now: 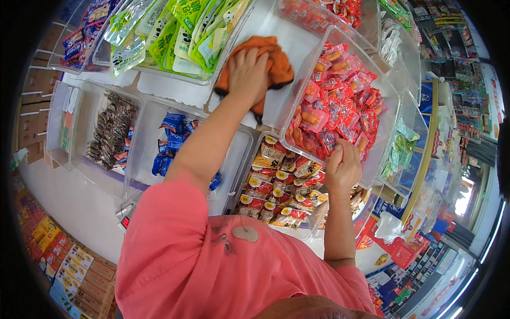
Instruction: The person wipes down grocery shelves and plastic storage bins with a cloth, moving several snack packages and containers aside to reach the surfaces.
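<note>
My left hand (248, 75) is pressed palm down on a bunched orange cloth (281, 65) with dark edges. The cloth lies on a white shelf surface (261, 30), between a bin of green snack pouches and a bin of red-wrapped snacks. My right hand (343, 167) grips the near rim of the clear plastic bin (301, 148), thumb over the edge. Small sausage-like snacks in red and pink wrappers (338, 103) fill much of this bin. It sits at an angle, its near side above brown-and-red snack packets (275, 181).
Green pouches (179, 38) overhang their bin at upper left. Below my left arm are bins with dark wrapped pieces (111, 131) and blue packets (171, 137). More clear bins (406, 139) stand at right. Cardboard boxes (89, 289) are stacked at lower left.
</note>
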Motion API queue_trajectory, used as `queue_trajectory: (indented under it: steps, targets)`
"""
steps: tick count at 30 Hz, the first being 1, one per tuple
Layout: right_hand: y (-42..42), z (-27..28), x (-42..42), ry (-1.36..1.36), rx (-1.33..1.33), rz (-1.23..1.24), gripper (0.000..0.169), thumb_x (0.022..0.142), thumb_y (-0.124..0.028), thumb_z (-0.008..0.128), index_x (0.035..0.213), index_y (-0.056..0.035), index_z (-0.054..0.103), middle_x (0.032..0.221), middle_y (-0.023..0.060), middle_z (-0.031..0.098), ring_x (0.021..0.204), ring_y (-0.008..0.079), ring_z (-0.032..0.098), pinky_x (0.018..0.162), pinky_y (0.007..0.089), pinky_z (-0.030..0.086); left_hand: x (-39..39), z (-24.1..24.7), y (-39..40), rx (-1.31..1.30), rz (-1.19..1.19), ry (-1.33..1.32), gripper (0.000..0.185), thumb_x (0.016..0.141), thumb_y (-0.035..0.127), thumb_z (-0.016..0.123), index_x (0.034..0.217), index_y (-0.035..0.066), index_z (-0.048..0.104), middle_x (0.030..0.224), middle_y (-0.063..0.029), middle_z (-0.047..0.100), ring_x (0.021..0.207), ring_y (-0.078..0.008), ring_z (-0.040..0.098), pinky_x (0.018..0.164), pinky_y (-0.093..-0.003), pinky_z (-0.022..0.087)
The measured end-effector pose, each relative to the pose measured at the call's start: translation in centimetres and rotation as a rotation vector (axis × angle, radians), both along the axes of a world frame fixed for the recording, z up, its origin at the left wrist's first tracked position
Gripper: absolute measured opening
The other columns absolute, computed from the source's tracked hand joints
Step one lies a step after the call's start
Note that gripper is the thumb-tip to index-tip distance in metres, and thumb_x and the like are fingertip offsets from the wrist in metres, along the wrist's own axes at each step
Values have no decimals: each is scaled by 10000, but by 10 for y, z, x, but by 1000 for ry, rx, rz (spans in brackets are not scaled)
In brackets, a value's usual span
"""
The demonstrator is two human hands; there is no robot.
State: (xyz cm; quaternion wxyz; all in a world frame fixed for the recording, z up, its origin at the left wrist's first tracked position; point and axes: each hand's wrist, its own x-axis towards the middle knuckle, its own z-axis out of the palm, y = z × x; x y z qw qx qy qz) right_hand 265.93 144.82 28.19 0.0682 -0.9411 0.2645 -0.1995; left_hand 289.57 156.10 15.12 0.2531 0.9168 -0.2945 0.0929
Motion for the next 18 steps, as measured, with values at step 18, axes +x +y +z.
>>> queue_trajectory:
  steps: [18]
  targets:
    - [-1, 0, -1, 4, -8, -24, 187, 866, -185, 530, 937, -117, 689, 847, 87, 666, 753, 284, 637, 648, 390, 503, -22, 0, 38, 48, -470, -5, 376, 795, 111, 548, 1167, 98, 604, 1299, -107, 487, 1254, -307, 403, 1044, -480, 313]
